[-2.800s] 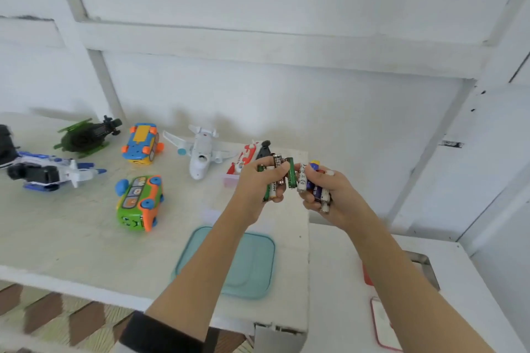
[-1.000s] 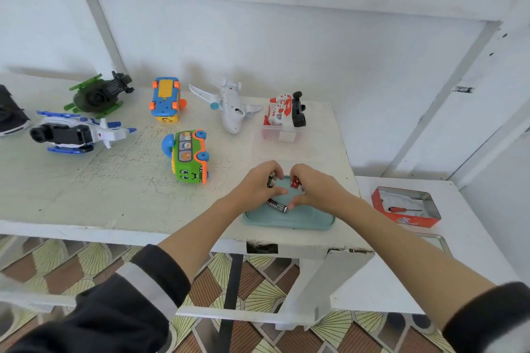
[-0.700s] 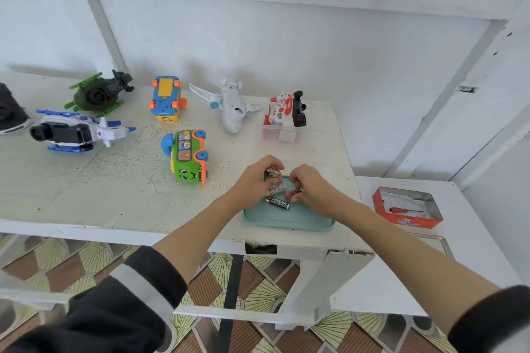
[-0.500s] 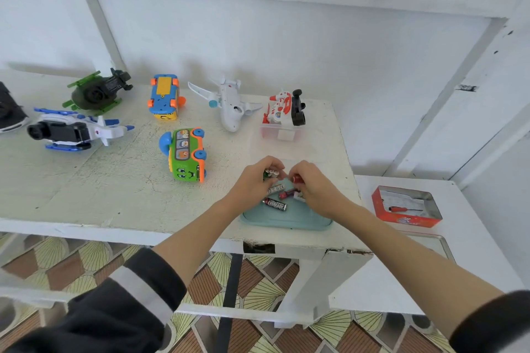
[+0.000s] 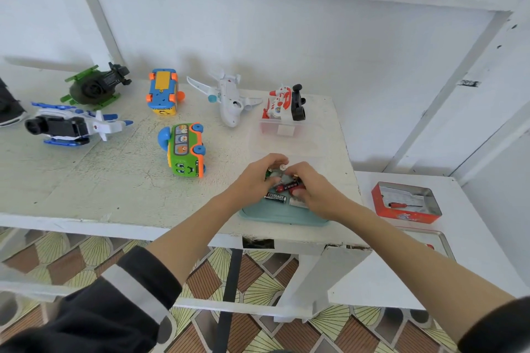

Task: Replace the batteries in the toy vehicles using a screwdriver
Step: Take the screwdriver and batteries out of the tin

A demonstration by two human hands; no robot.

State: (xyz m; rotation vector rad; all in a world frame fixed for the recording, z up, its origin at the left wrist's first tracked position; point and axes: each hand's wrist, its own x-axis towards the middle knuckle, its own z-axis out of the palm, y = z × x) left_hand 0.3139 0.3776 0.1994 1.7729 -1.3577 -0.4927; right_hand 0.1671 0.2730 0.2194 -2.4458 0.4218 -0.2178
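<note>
Batteries set down on lid; hands sorting them, lower centre of frame.

Table (image 5: 86,186): toys (image 5: 185,149) untouched across the upper left, none opened. Tin (image 5: 405,203), right of frame: holds the screwdriver (image 5: 401,205), not yet picked up. Lid (image 5: 275,216), teal, at the table's near edge: now carries batteries (image 5: 276,197) that 2.8 s ago were held bunched in the air. Left hand (image 5: 253,180): fingers curled, pinching a battery. Right hand (image 5: 311,189): fingers curled over red batteries, thumb pressing. Judgement: stock laid out; unscrewing comes next.
</note>
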